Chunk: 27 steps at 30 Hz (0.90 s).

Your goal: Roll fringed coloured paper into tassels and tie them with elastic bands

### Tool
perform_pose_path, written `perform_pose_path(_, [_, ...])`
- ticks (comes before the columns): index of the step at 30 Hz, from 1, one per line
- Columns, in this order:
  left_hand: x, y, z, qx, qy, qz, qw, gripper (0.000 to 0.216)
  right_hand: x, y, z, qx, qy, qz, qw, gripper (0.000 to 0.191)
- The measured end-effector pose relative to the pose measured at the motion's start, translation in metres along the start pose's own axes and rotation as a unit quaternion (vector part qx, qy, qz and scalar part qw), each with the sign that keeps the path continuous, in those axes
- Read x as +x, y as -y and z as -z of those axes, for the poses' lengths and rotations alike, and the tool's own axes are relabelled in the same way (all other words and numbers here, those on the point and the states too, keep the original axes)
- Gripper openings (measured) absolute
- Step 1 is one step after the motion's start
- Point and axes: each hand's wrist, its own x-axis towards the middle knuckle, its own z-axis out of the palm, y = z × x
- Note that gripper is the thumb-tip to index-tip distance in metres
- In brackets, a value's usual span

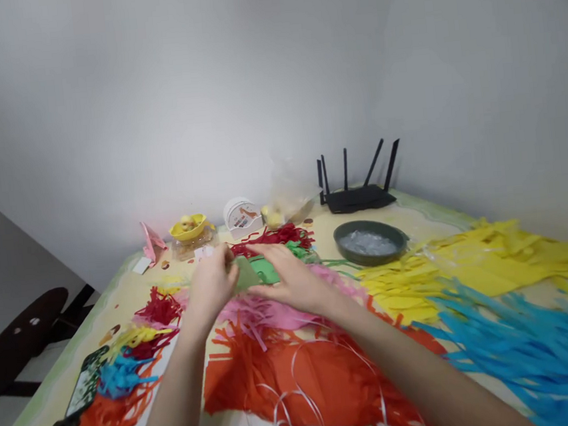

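My left hand (213,280) is closed, its curled fingers pinching the edge of a piece of green paper (244,275). Just to the right, my right hand (287,276) reaches across with its fingers and thumb stretched apart on either side of brighter green paper (265,270). Whether its fingertips touch the paper I cannot tell. Beneath both hands lies pink fringed paper (253,313), with a wide orange fringed sheet (320,377) in front of it. Thin white ribbon (294,399) loops over the orange sheet. Dark red fringed paper (291,236) lies behind my hands.
A dark round bowl (371,255) holds clear plastic. Yellow strips (510,261) and blue strips (542,342) spread over the right side. At left are small coloured tassels (121,376) and a phone (85,383). A black router (360,199) stands by the wall.
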Motion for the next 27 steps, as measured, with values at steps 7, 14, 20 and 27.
perform_pose_path(7, [-0.013,0.0,-0.027,-0.276,0.061,-0.033,0.959,0.008,-0.018,-0.014,0.015,0.065,0.035,-0.138,0.988,0.013])
perform_pose_path(14, [-0.013,0.008,-0.044,-0.364,0.136,0.002,0.922,0.017,-0.026,-0.029,0.036,0.108,0.026,-0.128,0.985,0.027])
perform_pose_path(20, [-0.015,0.012,-0.037,-0.389,0.129,-0.009,0.912,0.045,-0.026,-0.036,0.044,0.185,0.018,-0.108,0.977,0.051])
perform_pose_path(27, [-0.024,0.031,-0.01,-0.308,0.165,-0.059,0.935,0.054,-0.027,-0.036,0.05,0.235,0.01,-0.178,0.956,0.048])
